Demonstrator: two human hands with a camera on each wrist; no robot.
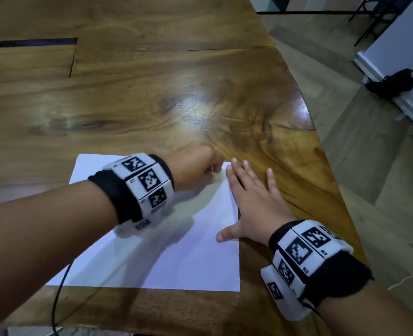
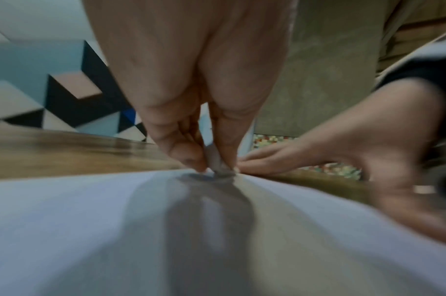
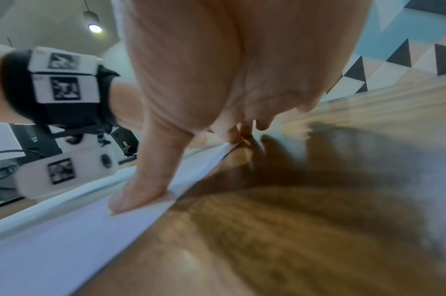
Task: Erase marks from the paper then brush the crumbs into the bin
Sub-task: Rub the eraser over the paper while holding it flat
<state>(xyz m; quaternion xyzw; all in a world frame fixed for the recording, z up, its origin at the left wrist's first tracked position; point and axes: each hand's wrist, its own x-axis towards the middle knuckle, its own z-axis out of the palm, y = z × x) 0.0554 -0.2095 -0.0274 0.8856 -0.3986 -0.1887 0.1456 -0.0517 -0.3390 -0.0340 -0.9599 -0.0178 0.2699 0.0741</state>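
A white sheet of paper (image 1: 171, 258) lies on the wooden table (image 1: 152, 93). My left hand (image 1: 200, 166) is curled over the paper's far right corner; in the left wrist view its thumb and fingers pinch a small whitish eraser (image 2: 215, 160) with its tip down on the paper (image 2: 90, 230). My right hand (image 1: 251, 202) lies flat with straight fingers across the paper's right edge, partly on the table. In the right wrist view its thumb (image 3: 138, 192) presses on the paper (image 3: 77, 236). No marks or crumbs are plainly visible, and no bin is in view.
The table's curved right edge (image 1: 322, 154) runs close to my right hand, with floor beyond. A black cable (image 1: 60, 294) crosses the paper's near left corner. A dark slot (image 1: 30, 42) is cut in the table far left. A black object (image 1: 392, 82) lies on the floor.
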